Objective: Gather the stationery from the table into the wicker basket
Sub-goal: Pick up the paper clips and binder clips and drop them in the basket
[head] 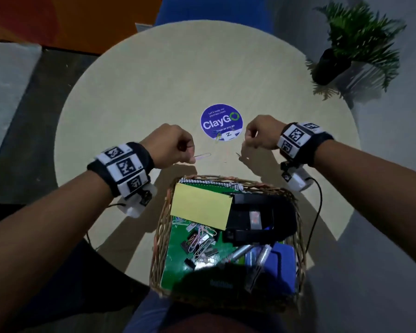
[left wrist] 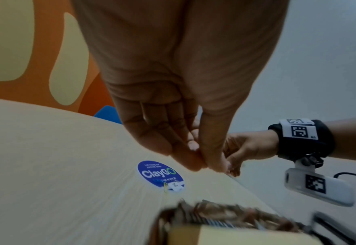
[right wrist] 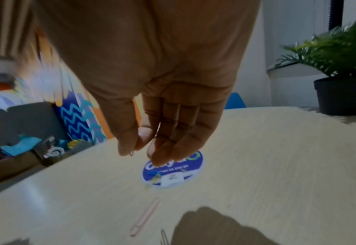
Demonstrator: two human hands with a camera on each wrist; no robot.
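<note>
**Both hands pinching small clips beyond the basket**

The basket [head: 228, 236] sits at the near edge of the round table [head: 154, 68]. Everything below is placed relative to the basket.

The left hand [head: 171, 146] hovers just beyond the basket's far left corner, fingers curled, thumb and fingertips pressed together. A pink clip [head: 202, 155] lies at its fingertips and points toward the sticker; whether the hand is pinching it or only touching its end I cannot tell. The right wrist view shows this clip flat on the table.

The right hand [head: 262, 133] hovers beyond the basket's far right corner, its fingers curled down and thumb brought in. In the right wrist view a thin wire clip [right wrist: 132, 153] is pinched between thumb and fingers. A dark thin piece [head: 238, 155] shows just below this hand, too small to identify.

Farther out, straight beyond the basket's middle, is a blue sticker [head: 221, 121]. On its near edge lie a yellow clip [head: 217, 138], a blue clip and a small white tag [head: 229, 135].

Inside the basket: a green notebook [head: 178, 255] along the bottom, a yellow notepad [head: 201, 207] at the far left, a black stapler-like item [head: 257, 219] at the far right, loose clips [head: 199, 243] in the middle, and a blue box [head: 280, 265] at the near right.

A potted plant [head: 351, 44] stands well beyond the basket, to the far right
</note>
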